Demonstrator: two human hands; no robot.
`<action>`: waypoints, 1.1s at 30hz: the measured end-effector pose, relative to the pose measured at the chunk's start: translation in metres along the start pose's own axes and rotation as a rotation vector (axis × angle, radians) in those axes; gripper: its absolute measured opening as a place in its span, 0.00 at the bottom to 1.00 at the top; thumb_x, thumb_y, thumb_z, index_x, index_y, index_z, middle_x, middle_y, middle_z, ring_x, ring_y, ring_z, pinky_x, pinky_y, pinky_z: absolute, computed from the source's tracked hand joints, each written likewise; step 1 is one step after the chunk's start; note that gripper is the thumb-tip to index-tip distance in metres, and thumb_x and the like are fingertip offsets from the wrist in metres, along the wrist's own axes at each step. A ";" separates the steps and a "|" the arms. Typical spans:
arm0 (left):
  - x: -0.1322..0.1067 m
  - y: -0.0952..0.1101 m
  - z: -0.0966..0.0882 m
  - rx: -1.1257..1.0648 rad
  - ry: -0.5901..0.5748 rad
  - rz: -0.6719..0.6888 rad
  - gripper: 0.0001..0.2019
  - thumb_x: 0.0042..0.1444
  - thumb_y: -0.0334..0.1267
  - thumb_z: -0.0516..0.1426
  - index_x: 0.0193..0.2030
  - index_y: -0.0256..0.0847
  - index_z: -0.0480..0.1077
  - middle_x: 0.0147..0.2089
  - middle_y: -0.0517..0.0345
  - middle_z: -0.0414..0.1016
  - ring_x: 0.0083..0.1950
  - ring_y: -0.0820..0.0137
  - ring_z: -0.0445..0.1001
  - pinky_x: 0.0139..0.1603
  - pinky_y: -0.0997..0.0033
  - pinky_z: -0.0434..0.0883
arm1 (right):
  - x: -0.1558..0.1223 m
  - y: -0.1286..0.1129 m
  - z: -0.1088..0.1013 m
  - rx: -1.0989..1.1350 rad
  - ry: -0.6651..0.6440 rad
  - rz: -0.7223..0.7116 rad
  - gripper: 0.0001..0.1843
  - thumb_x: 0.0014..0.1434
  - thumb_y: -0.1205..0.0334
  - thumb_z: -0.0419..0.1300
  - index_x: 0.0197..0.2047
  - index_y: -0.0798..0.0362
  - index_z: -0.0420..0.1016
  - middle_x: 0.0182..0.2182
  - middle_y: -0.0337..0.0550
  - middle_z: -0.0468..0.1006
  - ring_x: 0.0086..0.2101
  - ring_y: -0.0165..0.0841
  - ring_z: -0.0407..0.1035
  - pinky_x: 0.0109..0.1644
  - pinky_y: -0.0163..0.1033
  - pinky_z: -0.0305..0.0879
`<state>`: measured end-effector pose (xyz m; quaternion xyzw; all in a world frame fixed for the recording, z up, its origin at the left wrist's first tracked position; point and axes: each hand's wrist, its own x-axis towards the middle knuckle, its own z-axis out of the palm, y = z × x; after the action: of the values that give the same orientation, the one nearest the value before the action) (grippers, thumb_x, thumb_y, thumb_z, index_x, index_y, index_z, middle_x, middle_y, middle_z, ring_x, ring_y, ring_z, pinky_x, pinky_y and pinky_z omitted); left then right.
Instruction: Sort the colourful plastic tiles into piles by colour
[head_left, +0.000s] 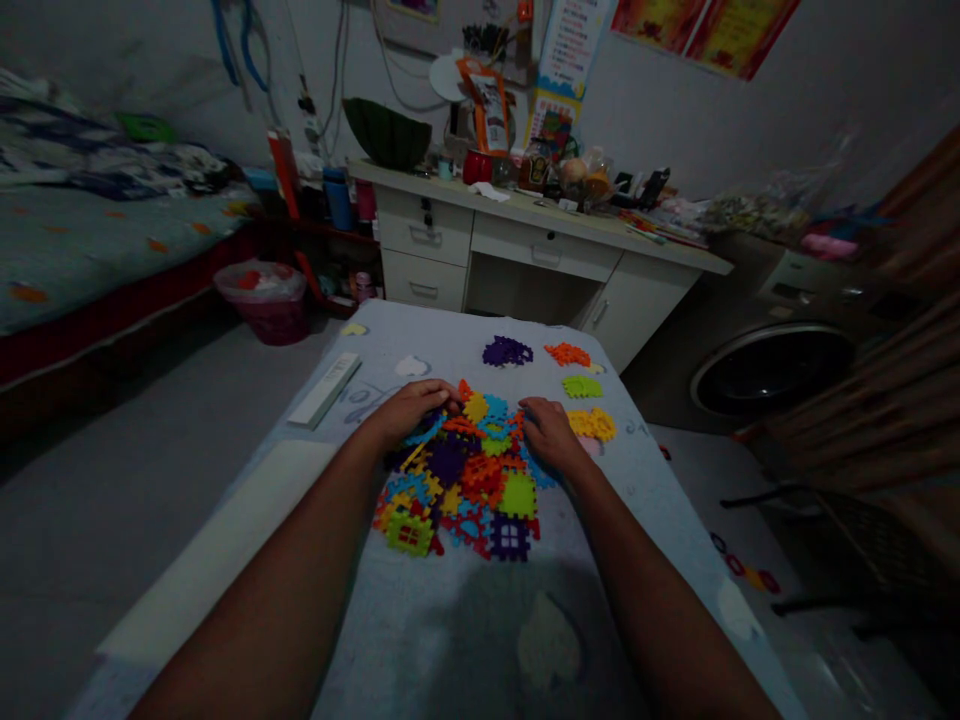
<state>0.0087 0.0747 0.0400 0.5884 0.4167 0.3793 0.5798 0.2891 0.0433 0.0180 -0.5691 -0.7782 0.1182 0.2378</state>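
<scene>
A mixed heap of colourful plastic interlocking building pieces (448, 460) lies on the cloth-covered table. Green (409, 534) and purple (510, 537) window-shaped pieces lie at its near edge. At the heap's far left edge is my left hand (420, 408), its fingers curled closed beside blue and yellow pieces. My right hand (551, 432) bends over the heap's far right edge, fingers closed near orange and blue pieces. Whatever either set of fingertips holds is too dark and small to make out.
Sorted piles lie beyond: purple (508, 351), orange (568, 354), green (582, 387) and yellow (592, 424) pieces. A long white box (325, 391) rests on the left. Further back stand a cluttered desk (427, 235), a washing machine (750, 330) and a pink bin (266, 310).
</scene>
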 end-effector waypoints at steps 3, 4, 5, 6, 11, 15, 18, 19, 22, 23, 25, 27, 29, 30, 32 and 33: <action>0.002 -0.002 -0.003 0.042 0.036 -0.002 0.16 0.48 0.50 0.59 0.38 0.42 0.75 0.34 0.56 0.78 0.35 0.65 0.74 0.38 0.64 0.70 | -0.002 0.003 0.013 -0.003 0.014 0.018 0.20 0.59 0.69 0.52 0.54 0.52 0.73 0.53 0.51 0.75 0.52 0.42 0.63 0.59 0.49 0.55; 0.003 -0.004 -0.004 0.075 0.059 -0.006 0.16 0.48 0.50 0.58 0.39 0.42 0.75 0.33 0.57 0.77 0.34 0.65 0.73 0.38 0.64 0.70 | -0.003 0.004 0.016 0.000 0.022 0.019 0.20 0.59 0.69 0.51 0.53 0.52 0.73 0.52 0.51 0.75 0.52 0.42 0.63 0.59 0.49 0.55; 0.003 -0.006 -0.005 0.117 0.084 -0.003 0.16 0.49 0.49 0.58 0.40 0.43 0.75 0.33 0.58 0.76 0.34 0.65 0.72 0.37 0.64 0.70 | -0.004 0.005 0.017 0.003 0.031 0.019 0.20 0.59 0.68 0.51 0.53 0.52 0.74 0.52 0.51 0.75 0.52 0.42 0.63 0.59 0.49 0.55; 0.004 -0.008 -0.007 0.166 0.111 0.010 0.15 0.49 0.48 0.57 0.40 0.43 0.75 0.33 0.58 0.75 0.34 0.65 0.72 0.38 0.64 0.70 | -0.005 0.006 0.017 0.006 0.039 0.020 0.19 0.59 0.68 0.52 0.52 0.52 0.74 0.51 0.51 0.75 0.52 0.42 0.63 0.59 0.49 0.55; 0.011 -0.021 -0.014 0.416 0.217 0.159 0.14 0.50 0.46 0.55 0.39 0.44 0.76 0.43 0.53 0.72 0.49 0.59 0.72 0.56 0.58 0.68 | -0.007 0.004 0.012 0.043 0.064 -0.010 0.17 0.57 0.67 0.52 0.49 0.55 0.73 0.48 0.52 0.74 0.50 0.43 0.62 0.59 0.49 0.55; 0.013 -0.028 -0.018 0.448 0.248 0.185 0.15 0.50 0.48 0.57 0.40 0.44 0.76 0.55 0.50 0.71 0.61 0.56 0.67 0.67 0.57 0.59 | -0.009 0.004 0.010 0.076 0.106 -0.034 0.15 0.53 0.67 0.53 0.45 0.53 0.72 0.44 0.50 0.72 0.48 0.42 0.62 0.57 0.48 0.57; 0.011 -0.030 -0.019 0.404 0.216 0.134 0.17 0.50 0.50 0.57 0.42 0.45 0.76 0.56 0.51 0.74 0.60 0.55 0.69 0.64 0.56 0.62 | -0.010 0.005 0.011 0.092 0.161 -0.017 0.13 0.51 0.66 0.55 0.41 0.52 0.70 0.42 0.49 0.70 0.46 0.42 0.62 0.54 0.48 0.59; 0.011 -0.030 -0.019 0.392 0.199 0.109 0.17 0.50 0.51 0.57 0.43 0.45 0.76 0.53 0.51 0.76 0.57 0.55 0.71 0.62 0.56 0.65 | -0.010 0.005 0.011 0.097 0.182 -0.009 0.12 0.50 0.66 0.55 0.41 0.52 0.70 0.42 0.49 0.69 0.46 0.42 0.62 0.53 0.48 0.59; 0.009 -0.029 -0.018 0.408 0.164 0.069 0.20 0.51 0.55 0.58 0.44 0.46 0.77 0.49 0.52 0.79 0.52 0.55 0.75 0.57 0.57 0.68 | -0.010 0.004 0.011 0.106 0.233 0.002 0.11 0.48 0.66 0.56 0.38 0.52 0.68 0.40 0.48 0.68 0.45 0.42 0.62 0.53 0.47 0.60; 0.009 -0.029 -0.017 0.429 0.156 0.069 0.20 0.51 0.55 0.58 0.44 0.46 0.77 0.49 0.53 0.79 0.52 0.55 0.75 0.57 0.57 0.67 | -0.011 0.004 0.010 0.107 0.241 0.001 0.11 0.48 0.66 0.56 0.37 0.51 0.68 0.40 0.47 0.68 0.45 0.42 0.62 0.52 0.47 0.60; 0.010 -0.030 -0.017 0.469 0.138 0.074 0.21 0.52 0.56 0.56 0.45 0.46 0.77 0.49 0.53 0.79 0.52 0.55 0.75 0.58 0.57 0.67 | -0.011 0.003 0.009 0.119 0.239 -0.001 0.09 0.48 0.66 0.56 0.36 0.51 0.67 0.38 0.46 0.69 0.43 0.41 0.63 0.51 0.46 0.60; 0.011 -0.030 -0.017 0.498 0.119 0.075 0.22 0.53 0.56 0.55 0.46 0.45 0.76 0.49 0.53 0.80 0.52 0.56 0.75 0.57 0.57 0.67 | -0.012 0.003 0.008 0.174 0.211 0.012 0.07 0.50 0.65 0.55 0.36 0.50 0.66 0.35 0.44 0.70 0.40 0.39 0.64 0.48 0.43 0.61; 0.011 -0.029 -0.016 0.510 0.110 0.071 0.22 0.53 0.56 0.55 0.46 0.45 0.77 0.50 0.53 0.80 0.52 0.57 0.75 0.57 0.59 0.68 | -0.012 0.004 0.008 0.277 0.171 0.041 0.06 0.53 0.63 0.55 0.37 0.51 0.66 0.32 0.40 0.70 0.36 0.36 0.64 0.43 0.40 0.61; 0.011 -0.028 -0.016 0.512 0.107 0.065 0.22 0.53 0.56 0.55 0.46 0.45 0.77 0.50 0.54 0.80 0.52 0.57 0.75 0.57 0.59 0.68 | -0.013 0.004 0.008 0.332 0.155 0.060 0.07 0.53 0.62 0.55 0.37 0.51 0.67 0.30 0.38 0.69 0.34 0.34 0.64 0.42 0.39 0.61; 0.009 -0.026 -0.015 0.503 0.103 0.041 0.23 0.53 0.57 0.55 0.46 0.45 0.77 0.49 0.55 0.80 0.51 0.58 0.76 0.55 0.60 0.69 | -0.013 0.003 0.010 0.421 0.144 0.090 0.07 0.54 0.61 0.55 0.38 0.51 0.67 0.29 0.37 0.69 0.32 0.32 0.64 0.39 0.37 0.61; 0.008 -0.024 -0.014 0.490 0.105 0.025 0.23 0.52 0.57 0.55 0.46 0.45 0.76 0.48 0.55 0.80 0.50 0.58 0.76 0.54 0.60 0.70 | -0.012 0.002 0.011 0.453 0.147 0.101 0.08 0.54 0.60 0.56 0.38 0.51 0.67 0.29 0.36 0.69 0.32 0.32 0.64 0.39 0.37 0.60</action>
<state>-0.0027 0.0873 0.0160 0.6962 0.5184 0.3040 0.3926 0.2881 0.0333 0.0049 -0.5465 -0.6830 0.2599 0.4091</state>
